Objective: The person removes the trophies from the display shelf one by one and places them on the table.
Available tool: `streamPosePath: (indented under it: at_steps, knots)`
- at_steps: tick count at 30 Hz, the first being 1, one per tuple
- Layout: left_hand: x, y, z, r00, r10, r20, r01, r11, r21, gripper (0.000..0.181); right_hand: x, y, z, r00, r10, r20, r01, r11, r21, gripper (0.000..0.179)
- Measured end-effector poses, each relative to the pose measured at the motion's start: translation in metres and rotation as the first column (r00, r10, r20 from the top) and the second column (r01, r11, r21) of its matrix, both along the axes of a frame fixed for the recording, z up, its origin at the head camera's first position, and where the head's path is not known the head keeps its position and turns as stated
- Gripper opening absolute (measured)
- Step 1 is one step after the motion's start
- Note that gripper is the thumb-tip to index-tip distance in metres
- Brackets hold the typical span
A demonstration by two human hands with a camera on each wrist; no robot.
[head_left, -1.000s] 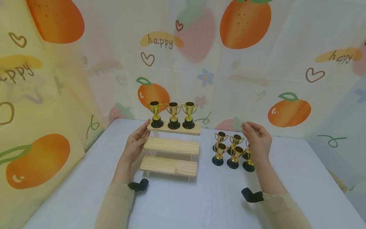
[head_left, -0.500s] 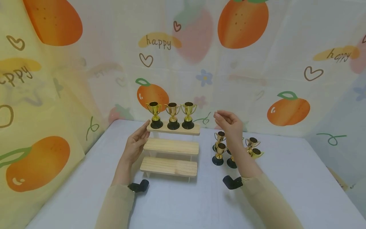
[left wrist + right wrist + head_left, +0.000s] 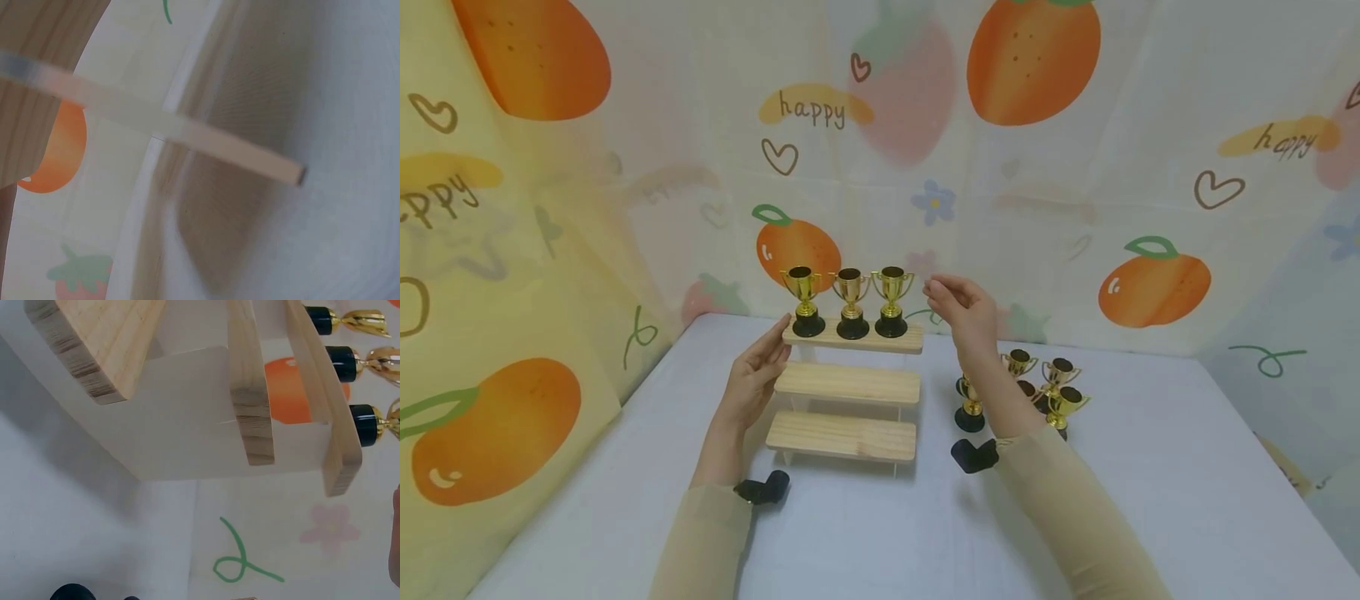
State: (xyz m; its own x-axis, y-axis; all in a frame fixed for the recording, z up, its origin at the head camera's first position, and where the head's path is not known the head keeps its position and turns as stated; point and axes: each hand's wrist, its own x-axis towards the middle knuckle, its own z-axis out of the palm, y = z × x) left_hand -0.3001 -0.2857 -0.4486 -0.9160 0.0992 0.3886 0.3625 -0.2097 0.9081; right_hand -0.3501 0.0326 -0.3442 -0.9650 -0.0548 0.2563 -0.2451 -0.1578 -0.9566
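Observation:
A three-tier wooden display stand [image 3: 847,382] with thin pale supports bears three small trophies on its top board. The left trophy [image 3: 801,287] and right trophy [image 3: 892,287] are yellow gold; the middle trophy [image 3: 850,287] is more coppery. All have black bases. My left hand [image 3: 751,385] holds the stand's left side, fingers at the top board's end and thumb lower down. My right hand [image 3: 973,325] hovers just right of the right trophy, fingers loosely bent, nothing between thumb and fingers. In the right wrist view, a bit of that hand [image 3: 395,540] shows beside the top board [image 3: 340,459].
More trophies [image 3: 1063,404] stand grouped on the white table [image 3: 865,533] right of the stand, partly hidden by my right forearm. A printed fabric backdrop [image 3: 1037,192] rises behind the table. The middle board [image 3: 850,383] and bottom board [image 3: 842,436] bear nothing.
My right hand has moved left and slightly up, from over the grouped trophies to beside the right trophy on the top board. My left hand and the stand have stayed put.

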Motion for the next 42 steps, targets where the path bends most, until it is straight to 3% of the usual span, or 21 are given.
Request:
streamPosePath:
  at_steps: [9,42]
  knots:
    - [-0.001,0.000,0.000,1.000,0.002,-0.003,-0.002,1.000,-0.004,0.065,-0.005,-0.013,0.005,0.999,0.035,0.004,-0.035,0.999,-0.028,0.036]
    - [-0.002,0.001,-0.001,1.000,0.007,-0.010,-0.007,1.000,-0.004,0.062,-0.007,-0.029,0.013,1.000,-0.013,0.005,0.013,1.000,-0.010,0.027]
